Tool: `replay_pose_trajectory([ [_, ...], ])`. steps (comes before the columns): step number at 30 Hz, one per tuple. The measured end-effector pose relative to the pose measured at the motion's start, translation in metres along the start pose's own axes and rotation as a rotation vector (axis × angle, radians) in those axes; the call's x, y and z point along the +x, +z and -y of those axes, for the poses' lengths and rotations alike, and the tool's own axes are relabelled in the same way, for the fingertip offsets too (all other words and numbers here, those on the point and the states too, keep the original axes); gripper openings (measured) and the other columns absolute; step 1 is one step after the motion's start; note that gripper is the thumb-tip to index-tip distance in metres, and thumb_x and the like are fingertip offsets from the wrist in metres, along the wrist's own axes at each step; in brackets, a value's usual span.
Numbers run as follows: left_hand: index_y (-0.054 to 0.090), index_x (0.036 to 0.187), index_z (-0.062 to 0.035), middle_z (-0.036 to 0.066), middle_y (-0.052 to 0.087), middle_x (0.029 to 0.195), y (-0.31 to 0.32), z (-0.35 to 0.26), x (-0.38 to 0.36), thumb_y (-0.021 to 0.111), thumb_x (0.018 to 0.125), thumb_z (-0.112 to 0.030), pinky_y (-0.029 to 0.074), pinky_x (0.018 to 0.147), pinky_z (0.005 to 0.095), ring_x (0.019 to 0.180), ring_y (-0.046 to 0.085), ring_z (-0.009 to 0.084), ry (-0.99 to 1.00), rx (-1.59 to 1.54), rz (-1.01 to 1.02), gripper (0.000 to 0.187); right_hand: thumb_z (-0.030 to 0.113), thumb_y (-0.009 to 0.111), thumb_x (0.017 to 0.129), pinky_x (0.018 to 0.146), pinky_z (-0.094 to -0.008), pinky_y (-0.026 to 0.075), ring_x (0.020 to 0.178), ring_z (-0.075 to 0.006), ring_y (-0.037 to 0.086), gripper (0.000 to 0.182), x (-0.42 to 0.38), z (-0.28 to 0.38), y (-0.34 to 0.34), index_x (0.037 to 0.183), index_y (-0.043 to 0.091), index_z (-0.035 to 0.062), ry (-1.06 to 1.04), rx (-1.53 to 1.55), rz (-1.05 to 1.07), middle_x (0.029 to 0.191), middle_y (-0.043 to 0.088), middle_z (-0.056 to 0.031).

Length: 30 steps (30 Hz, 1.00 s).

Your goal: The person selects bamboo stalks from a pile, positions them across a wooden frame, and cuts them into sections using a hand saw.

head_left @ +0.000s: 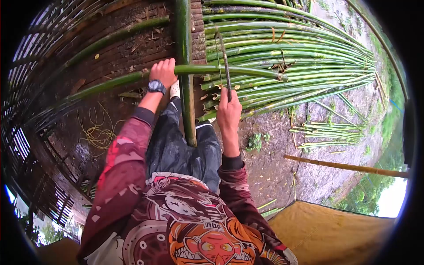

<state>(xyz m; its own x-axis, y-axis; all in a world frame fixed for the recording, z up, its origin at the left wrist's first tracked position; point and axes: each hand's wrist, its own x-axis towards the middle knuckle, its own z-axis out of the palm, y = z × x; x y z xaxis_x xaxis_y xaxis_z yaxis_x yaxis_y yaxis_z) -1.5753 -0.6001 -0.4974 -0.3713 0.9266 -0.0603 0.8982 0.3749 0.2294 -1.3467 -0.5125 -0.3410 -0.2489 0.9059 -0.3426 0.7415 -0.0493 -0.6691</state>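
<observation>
A long green bamboo pole (pixel 203 69) lies crosswise over a thicker bamboo pole (pixel 184 39). My left hand (pixel 164 73) is closed around the crosswise pole, just left of where the two cross. In my right hand (pixel 229 110) is the handle of a bow-shaped saw (pixel 226 59), whose thin blade meets the crosswise pole to the right of the crossing. The pole's cut end sticks out past the saw to the right. Both poles are in one piece where they show.
Many green bamboo poles (pixel 309 51) lie stacked at the upper right. Shorter pieces (pixel 329 134) rest on the muddy ground beyond. A thin yellowish pole (pixel 344 166) and a tan tarp (pixel 327 232) are at the lower right. Yellow string (pixel 99 132) lies at the left, near slatted bamboo.
</observation>
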Motion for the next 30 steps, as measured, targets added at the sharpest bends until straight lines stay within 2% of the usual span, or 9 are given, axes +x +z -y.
replay_pose_trajectory([
  [4,0.065,0.098,-0.0065,0.021,0.073,0.087,-0.022,0.013,0.025,0.071,0.083,-0.036,0.058,0.078,0.0524,0.084,0.072,0.0407,0.032,-0.072,0.478,0.034,0.022,0.056,0.106,0.054,-0.0441,0.041,0.058,-0.0390,0.054,0.026,-0.017,-0.035,0.016,0.090,0.055,0.0023,-0.002,0.145,-0.032,0.066,0.054,-0.0194],
  [8,0.070,0.094,-0.0056,0.024,0.073,0.089,-0.034,0.010,0.032,0.071,0.082,-0.040,0.058,0.081,0.0523,0.088,0.072,0.0423,0.000,-0.117,0.600,0.037,0.023,0.056,0.106,0.055,-0.0472,0.042,0.061,-0.0428,0.057,0.025,-0.016,-0.036,0.015,0.091,0.056,0.0019,-0.071,0.148,-0.070,0.068,0.055,-0.0214],
  [10,0.071,0.093,-0.0057,0.025,0.073,0.089,-0.032,0.010,0.033,0.069,0.083,-0.041,0.059,0.083,0.0515,0.089,0.072,0.0425,0.034,-0.094,0.572,0.037,0.026,0.053,0.107,0.058,-0.0391,0.041,0.060,-0.0241,0.047,0.030,-0.024,-0.010,-0.008,0.090,0.055,0.0013,-0.011,0.133,-0.022,0.068,0.049,-0.0118],
  [15,0.071,0.095,-0.0065,0.025,0.073,0.086,-0.027,0.010,0.030,0.068,0.085,-0.041,0.059,0.081,0.0529,0.086,0.073,0.0426,0.030,-0.109,0.573,0.036,0.026,0.052,0.107,0.058,-0.0371,0.040,0.061,-0.0200,0.046,0.032,-0.094,0.036,-0.073,0.088,0.056,-0.0002,0.202,0.035,0.047,0.068,0.047,-0.0110],
  [20,0.069,0.095,-0.0073,0.023,0.073,0.085,-0.017,0.014,0.026,0.071,0.083,-0.040,0.059,0.076,0.0540,0.082,0.073,0.0427,0.054,-0.123,0.479,0.035,0.032,0.052,0.104,0.063,-0.0472,0.043,0.065,-0.0430,0.054,0.041,0.018,0.024,-0.018,0.089,0.060,-0.0050,0.121,-0.015,0.056,0.069,0.058,-0.0251],
  [22,0.068,0.100,-0.0082,0.018,0.075,0.095,-0.028,0.011,0.031,0.075,0.080,-0.035,0.057,0.081,0.0506,0.091,0.072,0.0384,0.019,-0.082,0.604,0.034,0.032,0.053,0.104,0.064,-0.0486,0.043,0.067,-0.0432,0.056,0.040,0.022,0.037,-0.018,0.090,0.060,-0.0053,0.136,-0.017,0.081,0.071,0.059,-0.0260],
  [24,0.065,0.101,-0.0103,0.012,0.070,0.102,-0.023,0.006,0.015,0.080,0.075,-0.029,0.052,0.082,0.0470,0.099,0.066,0.0328,0.084,-0.074,0.155,0.036,0.030,0.055,0.105,0.064,-0.0530,0.045,0.073,-0.0508,0.060,0.034,0.012,0.024,-0.010,0.094,0.060,-0.0021,0.033,-0.094,0.023,0.079,0.064,-0.0301],
  [26,0.062,0.102,-0.0121,0.009,0.065,0.107,-0.022,-0.005,0.002,0.082,0.070,-0.025,0.047,0.085,0.0447,0.105,0.060,0.0288,-0.015,0.023,0.026,0.039,0.030,0.055,0.105,0.063,-0.0517,0.045,0.071,-0.0498,0.060,0.033,0.012,0.030,-0.009,0.093,0.060,-0.0012,0.026,-0.068,-0.004,0.076,0.063,-0.0280],
  [30,0.062,0.098,-0.0117,0.007,0.068,0.089,0.004,0.006,-0.001,0.077,0.074,-0.023,0.053,0.073,0.0467,0.086,0.068,0.0310,-0.012,-0.036,0.031,0.030,0.028,0.054,0.106,0.058,-0.0491,0.042,0.065,-0.0446,0.059,0.031,-0.009,-0.001,0.001,0.090,0.056,0.0014,0.115,0.053,0.030,0.069,0.058,-0.0237],
])
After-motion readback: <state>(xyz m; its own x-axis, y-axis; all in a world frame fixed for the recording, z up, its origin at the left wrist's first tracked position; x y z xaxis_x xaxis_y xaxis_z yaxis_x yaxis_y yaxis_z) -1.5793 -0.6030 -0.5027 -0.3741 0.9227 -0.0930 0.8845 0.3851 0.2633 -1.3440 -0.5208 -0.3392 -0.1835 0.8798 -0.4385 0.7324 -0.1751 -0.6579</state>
